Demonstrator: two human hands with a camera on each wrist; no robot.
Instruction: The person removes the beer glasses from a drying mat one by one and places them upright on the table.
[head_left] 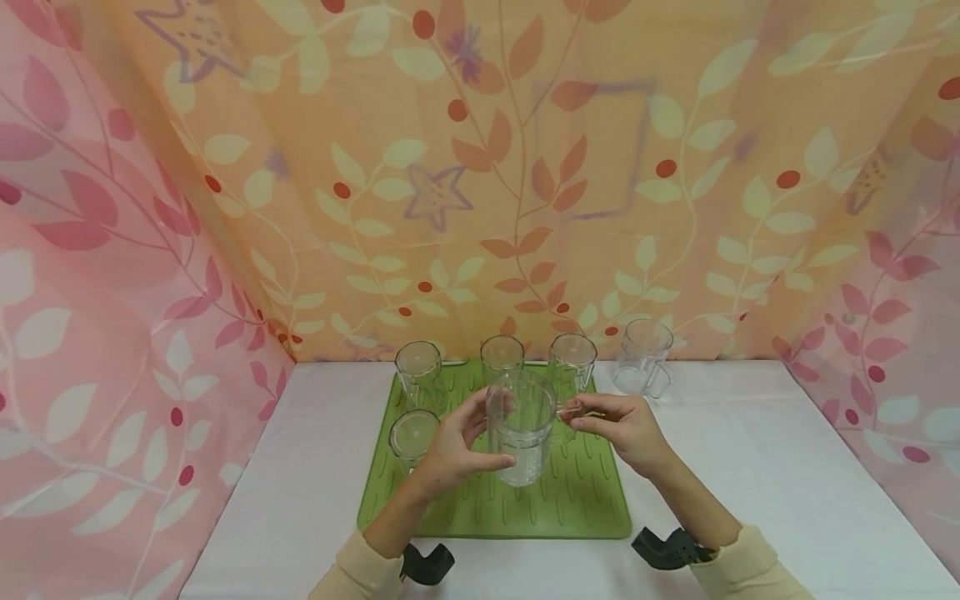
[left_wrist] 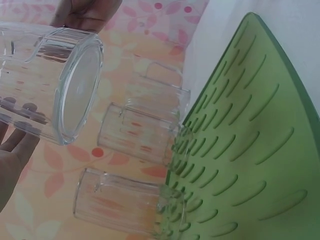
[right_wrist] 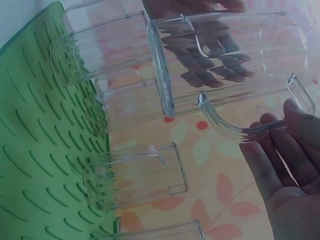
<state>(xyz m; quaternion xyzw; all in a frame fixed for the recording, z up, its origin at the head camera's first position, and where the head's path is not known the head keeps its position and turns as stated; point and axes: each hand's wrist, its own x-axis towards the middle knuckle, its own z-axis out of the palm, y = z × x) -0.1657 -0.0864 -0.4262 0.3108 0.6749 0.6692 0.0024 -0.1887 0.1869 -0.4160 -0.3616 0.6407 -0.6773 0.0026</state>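
Raised over the green ridged drying mat (head_left: 577, 512) is a clear glass mug (head_left: 525, 462), its flat base toward the mat in the left wrist view. My left hand (head_left: 453, 450) holds its side, thumb in front and fingers behind, seen through the glass in the right wrist view. My right hand (head_left: 630, 429) pinches the mug's handle (right_wrist: 240, 132) between thumb and fingers. Just left of my left hand, another glass mug (head_left: 412, 429) stands on the mat, partly hidden by that hand.
Three glasses, a left one (head_left: 418, 367), a middle one (head_left: 501, 354) and a right one (head_left: 573, 358), line the mat's back edge. Off the mat, two glass mugs (head_left: 643, 358) appear stacked on the white table (head_left: 720, 467). Patterned cloth (head_left: 480, 275) hangs behind and at both sides.
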